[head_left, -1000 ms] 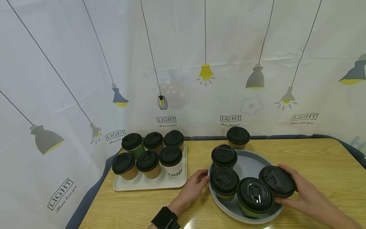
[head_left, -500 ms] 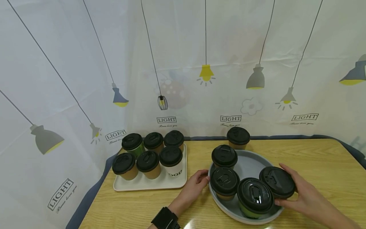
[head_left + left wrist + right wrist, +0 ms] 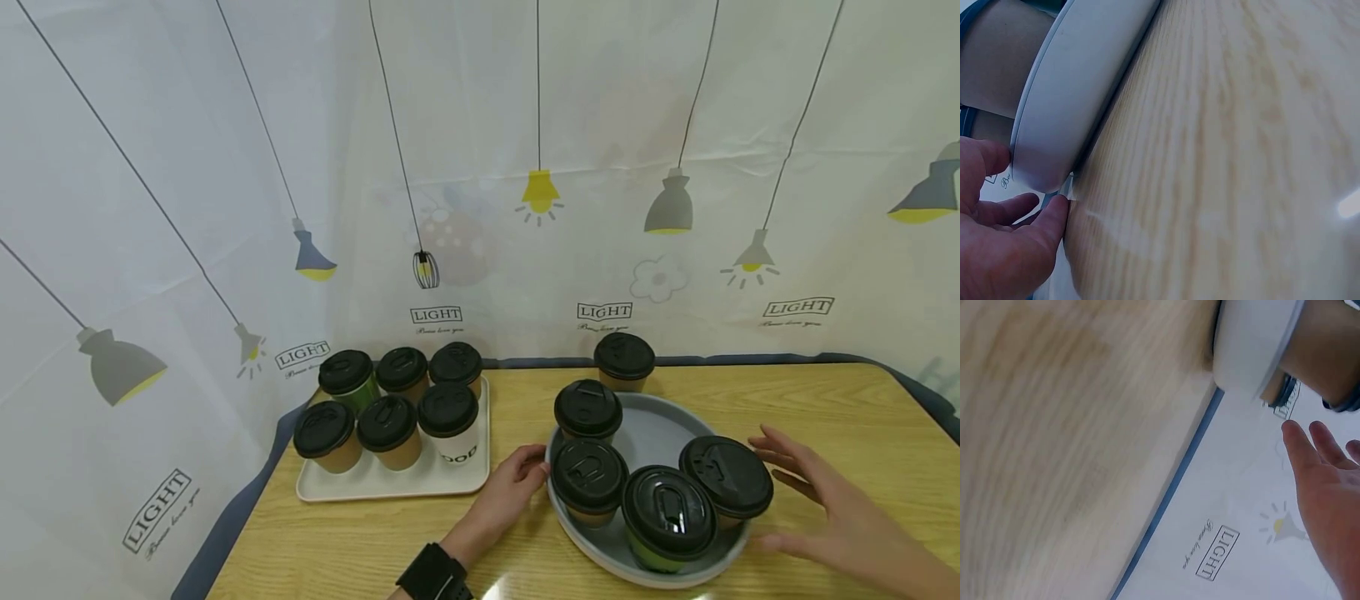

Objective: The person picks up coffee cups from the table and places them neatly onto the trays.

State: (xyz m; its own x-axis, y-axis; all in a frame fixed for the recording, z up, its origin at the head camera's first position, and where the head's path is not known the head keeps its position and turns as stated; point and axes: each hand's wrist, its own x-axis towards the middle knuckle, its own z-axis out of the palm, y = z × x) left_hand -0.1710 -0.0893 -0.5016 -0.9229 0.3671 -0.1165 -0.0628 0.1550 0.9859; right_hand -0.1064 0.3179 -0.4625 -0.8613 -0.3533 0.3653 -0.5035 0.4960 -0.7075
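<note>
On the table stands a round grey tray (image 3: 651, 428) bearing several paper coffee cups with black lids. My left hand (image 3: 507, 493) holds the tray's left edge, a thumb (image 3: 994, 156) near its rim and fingertips low by its base. At the tray's right side is a black-lidded cup (image 3: 726, 477). My right hand (image 3: 825, 508) is apart from that cup, its fingers spread with nothing in them. In front on the tray sits a green cup (image 3: 667, 517); behind it at the left are two brown cups, a nearer one (image 3: 589, 479) and a farther one (image 3: 588, 410).
Left of the round tray, a white rectangular tray (image 3: 378, 487) carries two rows of lidded cups. Another brown lidded cup (image 3: 624, 362) stands on the wooden table (image 3: 847, 408) just behind the round tray. A lamp-patterned cloth (image 3: 480, 208) hangs behind the table.
My right hand has let go of the cup at the tray's right side and moved slightly right, fingers spreading. The cup stays on the tray. My left hand has not moved.
</note>
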